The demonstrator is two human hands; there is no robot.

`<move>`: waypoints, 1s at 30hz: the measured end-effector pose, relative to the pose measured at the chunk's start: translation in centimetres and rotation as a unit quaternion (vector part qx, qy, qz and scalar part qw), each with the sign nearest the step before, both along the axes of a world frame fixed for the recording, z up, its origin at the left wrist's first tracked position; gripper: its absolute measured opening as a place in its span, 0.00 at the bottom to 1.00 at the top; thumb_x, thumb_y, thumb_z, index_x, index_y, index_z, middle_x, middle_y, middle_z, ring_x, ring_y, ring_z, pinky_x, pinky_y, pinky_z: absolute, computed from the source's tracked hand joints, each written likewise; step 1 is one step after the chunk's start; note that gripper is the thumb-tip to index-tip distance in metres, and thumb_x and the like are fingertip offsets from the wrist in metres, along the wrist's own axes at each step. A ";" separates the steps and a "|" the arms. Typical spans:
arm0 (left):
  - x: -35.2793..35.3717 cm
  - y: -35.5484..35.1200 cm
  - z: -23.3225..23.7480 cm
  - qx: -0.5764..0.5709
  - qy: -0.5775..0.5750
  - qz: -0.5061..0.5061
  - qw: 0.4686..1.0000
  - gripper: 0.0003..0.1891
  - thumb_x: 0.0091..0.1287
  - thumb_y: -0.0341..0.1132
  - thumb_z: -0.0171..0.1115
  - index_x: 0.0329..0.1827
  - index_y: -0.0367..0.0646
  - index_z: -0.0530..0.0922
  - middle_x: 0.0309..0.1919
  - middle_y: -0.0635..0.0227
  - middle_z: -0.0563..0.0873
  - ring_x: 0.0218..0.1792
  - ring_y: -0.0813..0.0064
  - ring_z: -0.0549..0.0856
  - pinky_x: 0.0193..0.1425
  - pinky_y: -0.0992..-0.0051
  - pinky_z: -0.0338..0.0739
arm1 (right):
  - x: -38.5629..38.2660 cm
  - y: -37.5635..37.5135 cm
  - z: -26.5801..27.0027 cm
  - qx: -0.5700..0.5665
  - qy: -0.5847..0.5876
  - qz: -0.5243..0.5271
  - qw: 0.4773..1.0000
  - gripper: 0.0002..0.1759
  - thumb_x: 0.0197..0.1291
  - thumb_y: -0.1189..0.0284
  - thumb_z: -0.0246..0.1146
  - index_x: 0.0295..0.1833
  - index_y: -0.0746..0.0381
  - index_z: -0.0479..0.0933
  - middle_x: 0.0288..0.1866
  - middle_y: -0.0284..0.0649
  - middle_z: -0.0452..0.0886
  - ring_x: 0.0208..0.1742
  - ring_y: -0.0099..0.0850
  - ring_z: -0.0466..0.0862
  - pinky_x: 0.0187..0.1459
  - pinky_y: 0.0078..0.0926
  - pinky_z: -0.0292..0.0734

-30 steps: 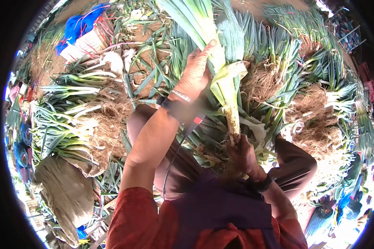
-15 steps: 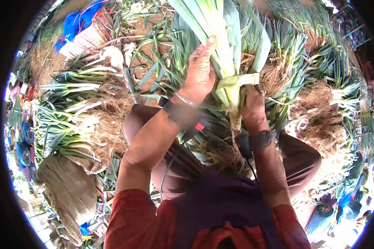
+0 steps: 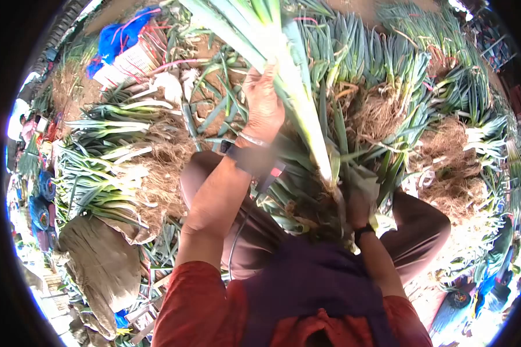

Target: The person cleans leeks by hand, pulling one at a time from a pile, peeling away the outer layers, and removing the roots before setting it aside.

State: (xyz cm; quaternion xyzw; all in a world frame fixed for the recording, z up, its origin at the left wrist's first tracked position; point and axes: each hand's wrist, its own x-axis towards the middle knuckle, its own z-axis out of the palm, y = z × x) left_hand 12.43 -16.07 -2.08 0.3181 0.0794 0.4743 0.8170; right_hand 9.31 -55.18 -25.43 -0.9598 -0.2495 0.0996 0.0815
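My left hand [image 3: 264, 107] is closed round a large leek [image 3: 304, 118], which slants down to the right. The leek's leaves reach the top edge of the head view, and its white stem ends in a small root tip. Beside that root end, lower right, is my right hand [image 3: 359, 209], closed on a stripped outer leek leaf [image 3: 363, 184]. The hand is partly blurred and the leaf covers some of its fingers. More leek leaves and roots lie between my legs below the stem.
Bundled leeks with brown roots [image 3: 162, 168] lie on my left, and more rooty leeks [image 3: 446, 150] on my right. Rows of leeks [image 3: 364, 46] stand ahead. A basket [image 3: 130, 66] with blue netting and pink ties is at upper left, and a brown cloth [image 3: 101, 260] lies at lower left.
My right hand has moved down, pulling the outer leaf off the leek. The folded leaf round the stem is gone, and the white stem shows bare. My left hand has shifted slightly left.
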 end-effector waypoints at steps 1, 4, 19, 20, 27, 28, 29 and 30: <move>-0.4 1.7 1.3 0.004 -0.026 -0.001 1.000 0.11 0.70 0.35 0.66 0.53 0.42 0.80 0.45 0.68 0.88 0.45 0.77 0.85 0.47 0.72 0.83 | -0.4 -1.0 0.0 0.007 -0.019 0.007 1.000 0.12 0.62 0.72 0.58 0.49 0.67 0.76 0.40 0.56 0.82 0.44 0.56 0.81 0.44 0.50 0.76; -4.2 6.8 7.7 -0.019 -0.046 -0.037 0.998 0.12 0.70 0.36 0.67 0.52 0.43 0.79 0.42 0.68 0.87 0.42 0.74 0.85 0.43 0.72 0.84 | 0.3 -3.5 -1.4 0.003 0.031 0.045 0.999 0.14 0.62 0.71 0.59 0.51 0.66 0.77 0.41 0.55 0.82 0.47 0.55 0.82 0.47 0.47 0.77; -3.5 0.4 3.0 0.019 -0.042 -0.036 0.998 0.12 0.70 0.38 0.67 0.51 0.41 0.82 0.43 0.71 0.87 0.42 0.80 0.85 0.48 0.74 0.82 | 3.8 21.7 20.0 0.438 -0.018 0.161 0.884 0.19 0.75 0.62 0.58 0.54 0.69 0.76 0.36 0.39 0.80 0.38 0.23 0.73 0.44 0.24 0.73; -3.5 0.0 2.9 0.016 -0.036 -0.036 0.999 0.12 0.71 0.38 0.67 0.52 0.41 0.82 0.43 0.71 0.87 0.42 0.80 0.85 0.48 0.74 0.82 | 3.4 21.7 20.5 0.449 0.017 0.125 0.885 0.18 0.75 0.62 0.58 0.52 0.70 0.77 0.33 0.37 0.77 0.36 0.23 0.71 0.41 0.24 0.72; -3.7 -1.0 2.1 0.027 0.005 -0.089 0.996 0.13 0.71 0.42 0.67 0.49 0.42 0.83 0.41 0.71 0.88 0.40 0.77 0.86 0.48 0.73 0.82 | 3.8 19.9 19.6 0.431 -0.069 0.158 0.885 0.16 0.74 0.64 0.59 0.42 0.70 0.78 0.26 0.32 0.72 0.30 0.21 0.66 0.34 0.24 0.69; -3.7 -1.1 2.1 0.030 0.013 -0.096 0.995 0.13 0.71 0.42 0.66 0.48 0.42 0.83 0.41 0.71 0.88 0.40 0.77 0.86 0.48 0.73 0.82 | 3.8 19.6 19.6 0.434 -0.048 0.151 0.887 0.16 0.74 0.65 0.60 0.42 0.69 0.78 0.26 0.32 0.72 0.30 0.21 0.66 0.35 0.24 0.69; -3.7 -1.3 2.0 0.033 0.022 -0.103 0.994 0.13 0.71 0.43 0.66 0.48 0.42 0.83 0.41 0.70 0.88 0.40 0.77 0.86 0.48 0.73 0.82 | 3.8 19.4 19.7 0.437 -0.027 0.144 0.888 0.16 0.73 0.65 0.60 0.42 0.69 0.78 0.26 0.32 0.73 0.30 0.20 0.66 0.35 0.24 0.69; -3.6 -1.4 1.8 0.035 0.026 -0.105 0.994 0.13 0.71 0.43 0.66 0.48 0.42 0.83 0.41 0.70 0.88 0.40 0.78 0.86 0.48 0.73 0.82 | 3.6 19.0 19.9 0.459 0.031 0.117 0.880 0.15 0.73 0.65 0.60 0.43 0.69 0.78 0.27 0.32 0.73 0.30 0.20 0.67 0.35 0.24 0.69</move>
